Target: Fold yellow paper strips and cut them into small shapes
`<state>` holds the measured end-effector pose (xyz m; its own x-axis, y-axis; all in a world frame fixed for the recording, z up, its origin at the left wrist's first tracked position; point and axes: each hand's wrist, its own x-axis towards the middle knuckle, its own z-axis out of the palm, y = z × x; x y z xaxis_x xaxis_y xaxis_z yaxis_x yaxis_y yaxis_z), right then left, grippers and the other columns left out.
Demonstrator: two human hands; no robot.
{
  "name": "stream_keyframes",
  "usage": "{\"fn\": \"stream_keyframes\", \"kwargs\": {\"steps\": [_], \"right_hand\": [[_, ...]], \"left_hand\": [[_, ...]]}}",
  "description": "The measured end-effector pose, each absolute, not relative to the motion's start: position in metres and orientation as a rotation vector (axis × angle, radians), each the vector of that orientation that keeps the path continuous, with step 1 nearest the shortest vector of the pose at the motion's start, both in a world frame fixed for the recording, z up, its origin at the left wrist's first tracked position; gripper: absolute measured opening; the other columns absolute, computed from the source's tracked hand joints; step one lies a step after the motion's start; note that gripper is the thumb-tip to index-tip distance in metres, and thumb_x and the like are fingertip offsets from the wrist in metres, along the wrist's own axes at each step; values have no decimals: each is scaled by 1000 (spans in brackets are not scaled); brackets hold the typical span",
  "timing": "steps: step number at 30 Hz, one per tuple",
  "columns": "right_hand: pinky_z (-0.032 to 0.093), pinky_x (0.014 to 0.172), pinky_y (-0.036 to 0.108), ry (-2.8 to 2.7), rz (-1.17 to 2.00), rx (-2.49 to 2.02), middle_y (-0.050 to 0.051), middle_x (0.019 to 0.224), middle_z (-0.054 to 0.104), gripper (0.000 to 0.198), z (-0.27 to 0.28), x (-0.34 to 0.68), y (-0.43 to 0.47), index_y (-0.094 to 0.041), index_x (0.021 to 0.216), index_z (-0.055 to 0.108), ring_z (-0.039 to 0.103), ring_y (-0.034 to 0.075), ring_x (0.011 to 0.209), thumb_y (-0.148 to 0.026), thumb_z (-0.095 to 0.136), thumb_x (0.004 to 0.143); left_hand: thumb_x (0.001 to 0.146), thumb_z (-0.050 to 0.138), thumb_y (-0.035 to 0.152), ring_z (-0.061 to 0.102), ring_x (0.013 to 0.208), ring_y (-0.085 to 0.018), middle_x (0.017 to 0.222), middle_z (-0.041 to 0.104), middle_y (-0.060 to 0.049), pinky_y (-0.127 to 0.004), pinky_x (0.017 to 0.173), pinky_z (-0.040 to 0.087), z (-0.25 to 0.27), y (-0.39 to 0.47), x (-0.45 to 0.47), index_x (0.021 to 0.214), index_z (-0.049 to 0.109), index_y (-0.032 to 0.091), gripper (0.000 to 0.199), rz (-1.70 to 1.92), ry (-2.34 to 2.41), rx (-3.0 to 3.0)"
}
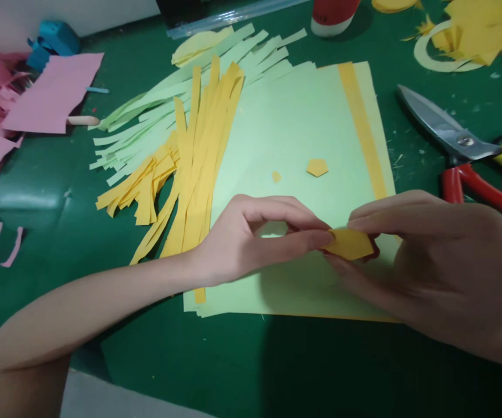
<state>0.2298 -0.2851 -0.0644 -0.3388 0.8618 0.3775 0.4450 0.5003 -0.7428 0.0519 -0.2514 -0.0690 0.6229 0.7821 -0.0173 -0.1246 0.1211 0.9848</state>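
Between my two hands is a small folded piece of yellow paper (350, 244), held just above a stack of pale green sheets (272, 128). My left hand (272, 232) pinches its left end between thumb and fingers. The fingers of my right hand (425, 255) close around its right side, partly hidden behind the paper. On the green sheets beyond my hands lie a yellow paper pentagon (317, 168) and a tiny yellow scrap (276, 176). A long yellow strip (364, 133) rests along the sheets' right side.
Yellow paper strips (203, 162) and pale green strips (146, 125) lie left of the sheets. Red-handled shears (455, 133) rest at the right. Pink paper (54, 96) lies far left; a red cup (333, 14) stands at the back. Yellow scraps (481, 29) are back right.
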Motion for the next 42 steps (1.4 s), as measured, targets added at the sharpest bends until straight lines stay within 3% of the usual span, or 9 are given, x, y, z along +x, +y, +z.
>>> {"fn": "stream_keyframes", "kwargs": {"steps": [21,28,42], "right_hand": [[45,41,18,-2036,559,-1100,0,68,55,11,-66,231,-289,-20,86,50,53,7,46,-17,53,75],[43,40,20,-1985,586,-1074,0,68,58,11,-72,232,-288,-22,89,51,51,8,45,-22,54,77],[44,42,21,-1939,691,-976,0,80,60,27,-69,229,-287,-26,94,46,50,8,49,-9,58,76]], "left_hand": [[73,67,17,59,73,-8,76,67,3,-21,67,48,-70,-251,49,76,73,25,11,690,635,1221],[72,67,17,61,72,-11,76,68,1,-23,66,50,-70,-251,50,74,73,23,8,703,654,1219],[76,64,23,56,68,-10,72,61,-1,-24,66,45,-67,-257,54,70,61,15,10,710,791,1308]]}}
